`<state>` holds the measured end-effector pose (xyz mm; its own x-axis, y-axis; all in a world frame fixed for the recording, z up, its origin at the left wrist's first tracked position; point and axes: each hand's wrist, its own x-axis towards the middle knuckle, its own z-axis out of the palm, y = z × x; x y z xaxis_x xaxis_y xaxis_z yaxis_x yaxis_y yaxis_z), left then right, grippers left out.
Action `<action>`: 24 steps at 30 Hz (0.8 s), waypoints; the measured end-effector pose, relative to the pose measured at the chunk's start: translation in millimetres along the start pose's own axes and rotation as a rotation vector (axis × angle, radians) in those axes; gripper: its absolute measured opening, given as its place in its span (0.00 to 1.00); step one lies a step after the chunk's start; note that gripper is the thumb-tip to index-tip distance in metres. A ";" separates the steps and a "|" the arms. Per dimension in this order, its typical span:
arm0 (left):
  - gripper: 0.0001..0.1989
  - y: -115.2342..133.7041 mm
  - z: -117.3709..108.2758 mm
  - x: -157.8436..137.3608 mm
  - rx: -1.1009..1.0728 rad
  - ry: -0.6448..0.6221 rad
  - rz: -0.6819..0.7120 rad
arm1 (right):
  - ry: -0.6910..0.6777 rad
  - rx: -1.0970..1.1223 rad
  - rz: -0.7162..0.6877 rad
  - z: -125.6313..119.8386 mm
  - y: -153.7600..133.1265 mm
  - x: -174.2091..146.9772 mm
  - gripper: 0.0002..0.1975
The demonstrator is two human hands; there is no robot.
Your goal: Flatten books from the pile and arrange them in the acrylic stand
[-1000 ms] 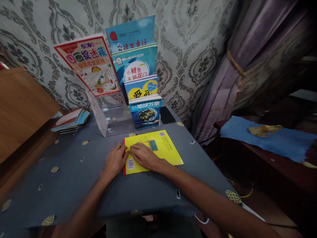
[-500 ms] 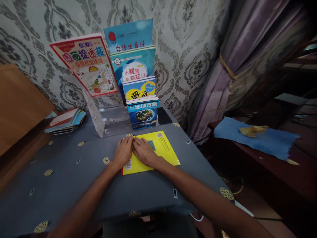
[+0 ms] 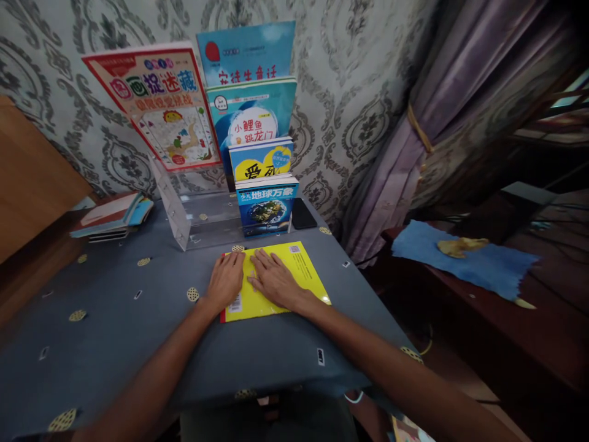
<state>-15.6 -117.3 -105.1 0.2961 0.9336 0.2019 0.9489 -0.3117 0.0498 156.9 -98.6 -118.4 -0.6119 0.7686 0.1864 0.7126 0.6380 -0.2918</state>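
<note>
A yellow book lies flat on the dark cloth-covered table, a barcode and small print showing on its cover. My left hand rests on its left side near the red spine edge, fingers stretched out together. On the middle of the cover lies my right hand, palm down, with its fingers extended and the thumb apart. Neither hand grips anything. Behind the book stands a clear stepped rack holding several upright books, among them a blue one with a globe in front.
A black phone lies right of the rack. Several stacked books sit at the table's far left beside a brown wooden panel. Beyond the right edge, a blue cloth lies on a dark red surface near a tied curtain.
My right hand has slid right across the yellow book, away from my left hand, leaving a gap between them. My left hand stays on the book's left side. The view has shifted slightly.
</note>
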 end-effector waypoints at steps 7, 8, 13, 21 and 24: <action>0.17 2.5 -0.9 -0.5 -0.003 0.006 -0.009 | -0.004 -0.035 0.101 -10.5 23.1 -16.6 0.29; 0.17 2.3 -0.7 -0.6 -0.006 0.007 -0.008 | 0.004 -0.040 0.119 -11.7 26.7 -18.3 0.29; 0.17 0.6 -0.1 -0.7 -0.018 0.006 0.004 | 0.026 -0.049 0.254 -22.5 33.1 -22.9 0.25; 0.17 0.8 -5.6 -1.1 0.018 -0.007 0.013 | 0.025 -0.115 0.401 -34.6 29.0 -21.8 0.23; 0.17 1.0 -4.6 -2.4 0.012 0.001 0.004 | 0.026 -0.130 0.394 -34.3 33.1 -22.4 0.23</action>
<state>-15.9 -120.6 -101.0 0.2994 0.9322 0.2035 0.9491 -0.3129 0.0372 206.0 -93.2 -100.1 -0.2758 0.9552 0.1077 0.9292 0.2936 -0.2245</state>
